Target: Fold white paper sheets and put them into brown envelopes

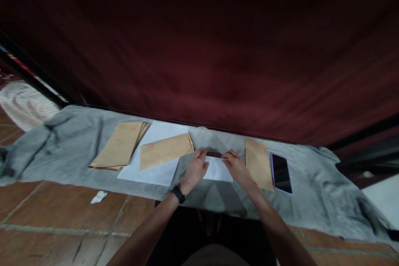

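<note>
A white sheet of paper (218,171), apparently folded, lies on the grey cloth between my two hands. At its left edge is my left hand (196,169), with a black watch on the wrist; its fingers are closed around the far left corner. My right hand (236,166) pinches the far right corner, with the fingers bent. A dark strip of shadow runs just beyond the paper's far edge. Left of my left hand, a brown envelope (165,151) rests on a stack of white paper (131,173). Right of my right hand lies another brown envelope (258,164).
A pile of brown envelopes (116,145) sits farther left. A phone (282,173) lies face up at the right. The grey cloth (318,191) covers a long narrow surface against a dark red curtain (199,70). A crumpled white scrap (99,197) is on the tiled floor (62,208).
</note>
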Tool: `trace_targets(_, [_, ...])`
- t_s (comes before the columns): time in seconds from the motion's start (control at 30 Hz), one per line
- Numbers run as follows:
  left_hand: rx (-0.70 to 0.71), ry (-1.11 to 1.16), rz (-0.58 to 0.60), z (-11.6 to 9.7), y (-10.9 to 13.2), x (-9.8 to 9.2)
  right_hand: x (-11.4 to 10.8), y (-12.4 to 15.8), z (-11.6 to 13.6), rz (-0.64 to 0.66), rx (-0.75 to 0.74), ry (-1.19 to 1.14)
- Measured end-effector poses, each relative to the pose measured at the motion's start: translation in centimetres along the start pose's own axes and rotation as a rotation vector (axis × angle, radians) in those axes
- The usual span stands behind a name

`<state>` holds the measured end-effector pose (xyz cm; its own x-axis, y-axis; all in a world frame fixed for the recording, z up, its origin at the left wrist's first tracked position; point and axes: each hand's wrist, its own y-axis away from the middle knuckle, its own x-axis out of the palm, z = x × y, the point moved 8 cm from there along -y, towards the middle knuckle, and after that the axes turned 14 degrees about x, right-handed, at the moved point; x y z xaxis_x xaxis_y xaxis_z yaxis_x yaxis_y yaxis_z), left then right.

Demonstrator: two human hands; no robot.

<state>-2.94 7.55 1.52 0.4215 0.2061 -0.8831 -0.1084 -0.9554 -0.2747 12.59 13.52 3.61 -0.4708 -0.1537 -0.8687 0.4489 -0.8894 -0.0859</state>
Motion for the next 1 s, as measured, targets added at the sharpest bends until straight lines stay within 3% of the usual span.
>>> trace_targets(0.13, [0.123,-0.008,-0.062,-1.1,0.0,-3.9,-3.9,2.1,1.4,-0.173,-0.13,-0.075])
trace_targets(0.2, [0.223,-0.091,-0.048,-1.9,0.7,-4.5,-4.3,3.5,1.2,-0.216,-0.159,-0.065])
trace_targets(0.3, [0.327,-0.169,0.055,-2.4,2.6,-2.6,-2.6,5.8,0.4,-0.155,-0.17,-0.035])
trace_targets(0.37, [0.336,-0.196,0.144,-2.3,4.2,-0.3,-0.8,7.3,-0.1,-0.076,-0.176,-0.013])
trace_targets(0.47, [0.32,-0.219,0.185,-2.3,6.2,2.1,1.5,8.6,-0.2,-0.009,-0.157,-0.001])
trace_targets(0.53, [0.304,-0.219,0.173,-2.5,6.9,2.5,2.6,8.5,0.2,-0.022,-0.133,0.018])
trace_targets(0.63, [0.277,-0.186,0.115,-2.4,6.7,1.5,4.2,7.8,1.3,-0.083,-0.101,0.097])
trace_targets(0.73, [0.162,-0.218,0.054,0.2,5.1,-0.7,5.5,7.3,1.8,-0.142,-0.051,0.177])
trace_targets(0.83, [-0.018,-0.301,0.07,5.2,3.3,-3.1,6.3,7.4,1.7,-0.162,-0.039,0.208])
trace_targets(0.93, [-0.179,-0.329,0.208,10.5,2.2,-4.7,6.4,7.6,1.4,-0.17,-0.042,0.214])
trace_targets(1.0, [-0.241,-0.306,0.329,13.0,1.9,-5.2,6.3,7.6,1.3,-0.178,-0.034,0.214])
